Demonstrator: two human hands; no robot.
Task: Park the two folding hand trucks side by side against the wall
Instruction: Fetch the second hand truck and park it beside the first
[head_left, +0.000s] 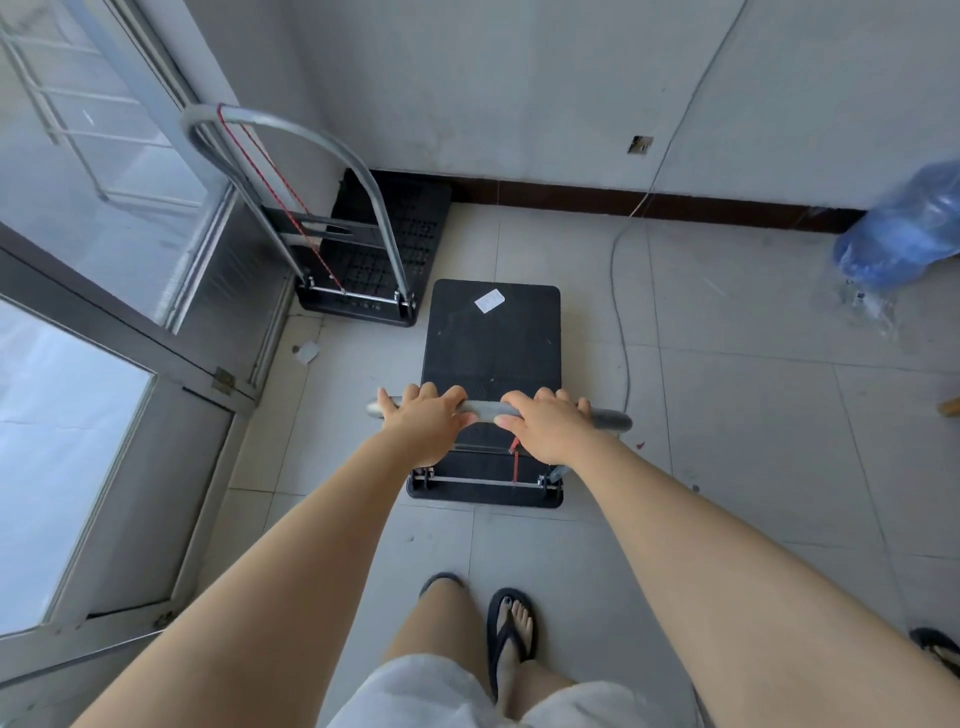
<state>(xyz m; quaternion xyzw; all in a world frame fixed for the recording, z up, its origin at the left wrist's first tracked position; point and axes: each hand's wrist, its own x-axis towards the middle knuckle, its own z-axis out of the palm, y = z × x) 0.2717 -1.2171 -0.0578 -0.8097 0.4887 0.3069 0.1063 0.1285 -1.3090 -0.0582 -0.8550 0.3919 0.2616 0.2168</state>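
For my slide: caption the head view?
Both hands push a cart toward one parked at the wall.

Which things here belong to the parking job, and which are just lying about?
Job: parked cart in the corner; second cart, both hands, left hand and right hand, on its handle; wall.

Lying about: water bottle, cable, paper scrap.

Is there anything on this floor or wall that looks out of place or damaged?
Yes. A blue water jug lies tipped on the floor at the right, by the wall. A thin cable hangs down the wall and trails loose over the tiles beside the hand truck. A small hole is broken into the wall.
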